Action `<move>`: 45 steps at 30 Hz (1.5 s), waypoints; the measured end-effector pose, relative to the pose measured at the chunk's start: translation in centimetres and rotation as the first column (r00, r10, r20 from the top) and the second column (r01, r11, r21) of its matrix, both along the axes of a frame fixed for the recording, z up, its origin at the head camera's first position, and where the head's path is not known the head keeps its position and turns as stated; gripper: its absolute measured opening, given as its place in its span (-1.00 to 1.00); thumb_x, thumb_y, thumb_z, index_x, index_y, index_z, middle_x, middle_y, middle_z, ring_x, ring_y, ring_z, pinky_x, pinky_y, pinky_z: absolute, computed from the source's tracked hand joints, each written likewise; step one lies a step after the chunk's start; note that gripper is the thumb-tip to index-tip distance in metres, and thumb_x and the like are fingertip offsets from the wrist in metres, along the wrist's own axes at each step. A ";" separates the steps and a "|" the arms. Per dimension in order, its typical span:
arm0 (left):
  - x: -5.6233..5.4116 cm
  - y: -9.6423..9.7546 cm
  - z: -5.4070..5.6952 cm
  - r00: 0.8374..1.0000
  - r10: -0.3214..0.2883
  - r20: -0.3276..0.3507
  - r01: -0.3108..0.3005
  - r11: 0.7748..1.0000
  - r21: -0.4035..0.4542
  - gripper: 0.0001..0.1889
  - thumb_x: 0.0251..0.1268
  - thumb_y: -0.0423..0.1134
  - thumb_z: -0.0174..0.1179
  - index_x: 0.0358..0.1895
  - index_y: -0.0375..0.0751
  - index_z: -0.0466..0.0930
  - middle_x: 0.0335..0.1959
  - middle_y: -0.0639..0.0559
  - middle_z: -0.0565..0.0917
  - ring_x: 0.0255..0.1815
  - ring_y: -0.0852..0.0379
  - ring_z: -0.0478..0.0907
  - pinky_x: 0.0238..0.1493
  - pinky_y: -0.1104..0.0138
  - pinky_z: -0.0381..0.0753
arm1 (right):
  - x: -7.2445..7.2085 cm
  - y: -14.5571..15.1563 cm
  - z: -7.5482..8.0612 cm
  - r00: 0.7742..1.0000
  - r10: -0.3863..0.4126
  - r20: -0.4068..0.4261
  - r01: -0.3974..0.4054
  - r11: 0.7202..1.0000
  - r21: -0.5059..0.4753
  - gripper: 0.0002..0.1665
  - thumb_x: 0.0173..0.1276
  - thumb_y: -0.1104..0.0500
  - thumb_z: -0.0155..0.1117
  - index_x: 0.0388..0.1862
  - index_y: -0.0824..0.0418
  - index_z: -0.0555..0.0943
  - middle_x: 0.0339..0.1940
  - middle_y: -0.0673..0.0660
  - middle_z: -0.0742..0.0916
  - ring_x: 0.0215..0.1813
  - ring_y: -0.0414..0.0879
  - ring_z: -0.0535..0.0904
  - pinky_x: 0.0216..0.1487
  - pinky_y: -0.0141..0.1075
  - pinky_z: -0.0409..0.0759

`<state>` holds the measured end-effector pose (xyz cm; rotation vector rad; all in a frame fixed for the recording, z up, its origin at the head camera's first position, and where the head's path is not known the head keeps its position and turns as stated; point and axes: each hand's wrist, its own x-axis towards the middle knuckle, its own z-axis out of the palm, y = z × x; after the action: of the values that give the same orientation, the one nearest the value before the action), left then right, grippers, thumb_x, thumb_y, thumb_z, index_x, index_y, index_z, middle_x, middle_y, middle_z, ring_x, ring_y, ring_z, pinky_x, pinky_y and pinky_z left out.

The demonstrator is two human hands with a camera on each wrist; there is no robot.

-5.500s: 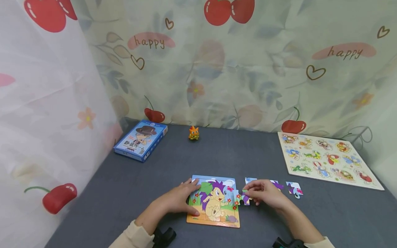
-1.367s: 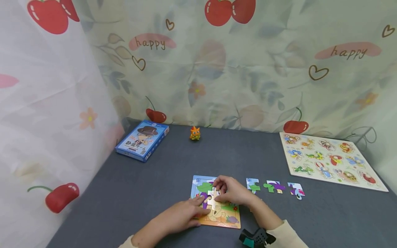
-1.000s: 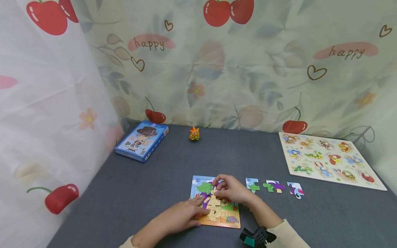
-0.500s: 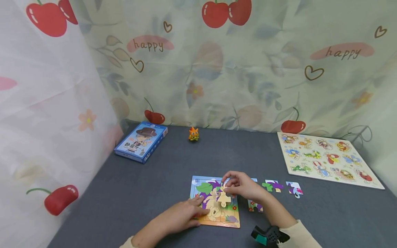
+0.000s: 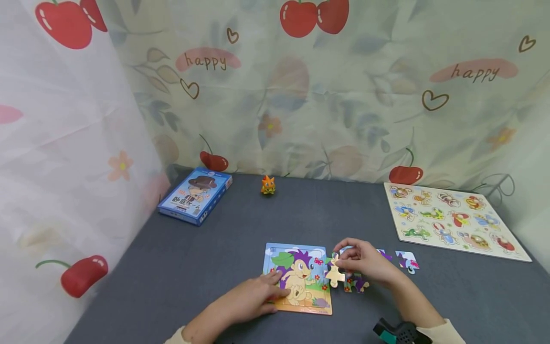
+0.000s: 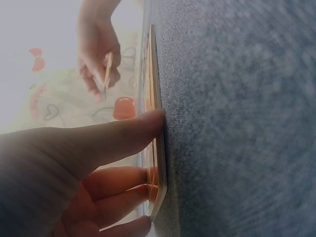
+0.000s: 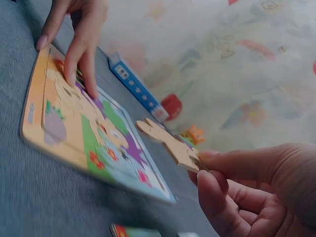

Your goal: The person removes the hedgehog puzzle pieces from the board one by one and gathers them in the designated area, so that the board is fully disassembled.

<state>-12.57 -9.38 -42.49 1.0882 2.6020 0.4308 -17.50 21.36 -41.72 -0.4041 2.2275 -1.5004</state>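
Puzzle teardown, partly done. Right hand (image 5: 365, 263) pinches a tan puzzle piece (image 5: 334, 276) between thumb and fingers (image 7: 217, 197), held just off the right edge of the hedgehog puzzle board (image 5: 275, 251), above the table (image 5: 193, 267). Left hand (image 5: 253, 298) lies flat with its fingers straight, pressing the board's near-left corner. Loose pieces (image 5: 407, 262) already sit on the table right of the board, some partly hidden by the right hand. My read: several out, most of the picture still seated in the board.
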 end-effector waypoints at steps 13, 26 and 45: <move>0.0 0.1 0.3 0.999 0.012 0.038 -0.012 1.000 -0.002 -0.59 0.25 -0.14 0.19 0.19 0.09 0.51 0.38 -0.07 0.33 0.41 0.00 0.24 0.27 0.09 0.39 | 0.9 5.0 -1.0 0.996 -0.092 0.004 0.092 0.995 0.035 -0.49 0.28 0.12 0.25 0.06 0.44 0.39 -0.41 0.04 0.70 -0.49 -0.18 0.56 -0.38 -0.22 0.62; -0.1 0.1 0.2 0.998 0.021 0.055 -0.021 1.000 -0.002 -0.59 0.25 -0.13 0.19 0.19 0.11 0.51 0.38 -0.05 0.32 0.42 0.01 0.22 0.28 0.08 0.37 | 1.7 8.8 -0.9 0.989 -0.146 0.015 0.144 0.987 0.067 -0.44 0.32 0.12 0.21 0.14 0.49 0.37 -0.40 -0.02 0.68 -0.45 -0.23 0.56 -0.38 -0.27 0.61; -0.1 0.1 0.2 0.998 0.023 0.062 -0.022 1.000 -0.014 -0.58 0.26 -0.13 0.18 0.20 0.11 0.50 0.39 -0.06 0.31 0.43 0.00 0.21 0.28 0.05 0.36 | 2.4 10.0 -1.9 0.982 -0.176 0.071 0.162 0.971 0.177 -0.43 0.26 0.10 0.27 0.05 0.52 0.42 -0.45 0.04 0.67 -0.53 -0.25 0.53 -0.44 -0.32 0.59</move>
<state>-12.62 -9.28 -42.26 1.0253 2.5614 0.4442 -15.07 31.33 -43.59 -0.0964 2.3475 -1.3660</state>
